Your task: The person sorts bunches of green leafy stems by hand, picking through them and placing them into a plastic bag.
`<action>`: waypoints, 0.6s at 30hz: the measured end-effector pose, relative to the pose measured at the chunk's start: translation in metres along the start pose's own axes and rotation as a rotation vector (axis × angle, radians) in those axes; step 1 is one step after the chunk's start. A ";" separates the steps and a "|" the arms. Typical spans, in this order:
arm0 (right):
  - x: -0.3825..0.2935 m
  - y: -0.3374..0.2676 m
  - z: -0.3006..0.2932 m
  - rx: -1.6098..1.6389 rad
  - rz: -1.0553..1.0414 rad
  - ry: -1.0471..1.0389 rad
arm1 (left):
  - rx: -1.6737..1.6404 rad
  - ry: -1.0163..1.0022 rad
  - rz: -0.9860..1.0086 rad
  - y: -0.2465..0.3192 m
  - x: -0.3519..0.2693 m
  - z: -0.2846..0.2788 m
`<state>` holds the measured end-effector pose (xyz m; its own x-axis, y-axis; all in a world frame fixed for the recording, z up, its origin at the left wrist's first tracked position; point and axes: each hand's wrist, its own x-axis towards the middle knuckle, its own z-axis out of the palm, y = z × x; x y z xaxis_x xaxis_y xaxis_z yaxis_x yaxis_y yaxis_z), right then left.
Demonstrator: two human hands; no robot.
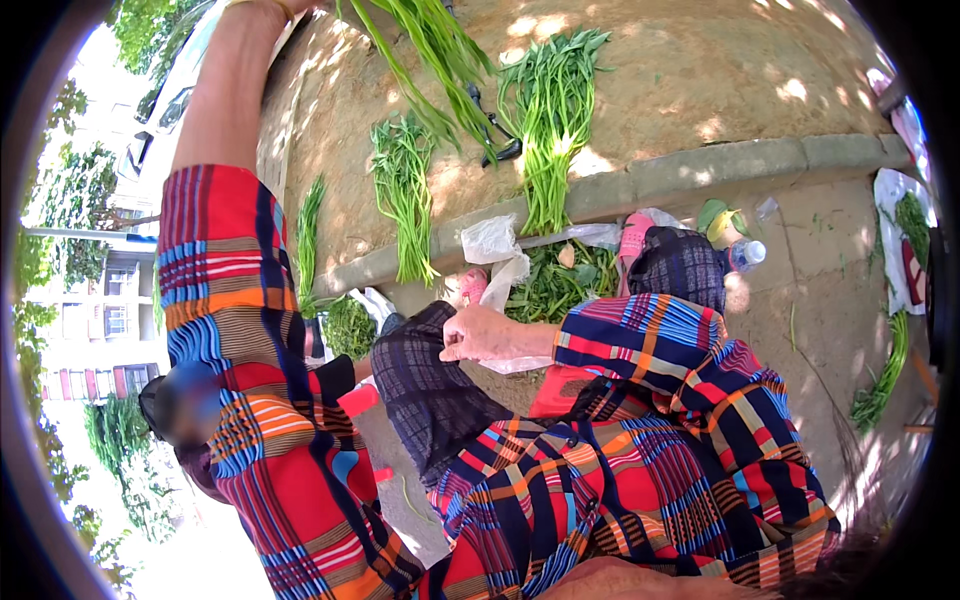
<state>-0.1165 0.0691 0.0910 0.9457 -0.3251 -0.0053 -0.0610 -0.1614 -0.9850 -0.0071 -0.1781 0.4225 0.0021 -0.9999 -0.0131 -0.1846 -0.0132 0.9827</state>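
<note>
My left arm reaches up along the left side, and only the edge of my left hand (301, 4) shows at the top rim, its fingers cut off. Beside it, a bunch of long-stemmed leafy greens (431, 52) hangs above the ground, its upper end outside the picture. My right hand (484, 334) is over my knee in dark checked trousers (424, 367), fingers curled together with nothing visible in them. Just past it lies a heap of loose green leaves (559, 281) on a plastic sheet (491, 251) between my feet.
Bundled greens (551, 135) and a smaller bundle (403, 195) lie across the concrete kerb (720, 161). A water bottle (746, 255) stands by my pink clog (636, 232). Beneath me is a red stool (559, 386). Another person (187, 412) is at the left.
</note>
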 end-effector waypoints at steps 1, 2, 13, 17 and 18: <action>-0.001 0.004 0.003 -0.093 -0.085 0.072 | 0.031 0.005 0.069 0.016 0.012 0.011; -0.004 0.000 0.003 -0.088 -0.080 0.070 | 0.007 -0.003 0.095 0.029 0.028 0.009; -0.030 -0.045 0.034 -0.216 -0.110 -0.103 | 0.329 -0.028 0.334 -0.117 0.092 0.022; -0.039 -0.058 0.009 -0.480 -0.087 -0.250 | 0.398 -0.181 -0.049 -0.265 0.050 0.072; -0.039 -0.064 0.009 -0.514 -0.119 -0.292 | 0.352 -0.168 -0.121 -0.307 0.038 0.061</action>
<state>-0.1464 0.1009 0.1529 0.9996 -0.0197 -0.0186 -0.0269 -0.6343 -0.7726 -0.0103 -0.2124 0.1091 -0.1104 -0.9769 -0.1830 -0.5181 -0.1005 0.8494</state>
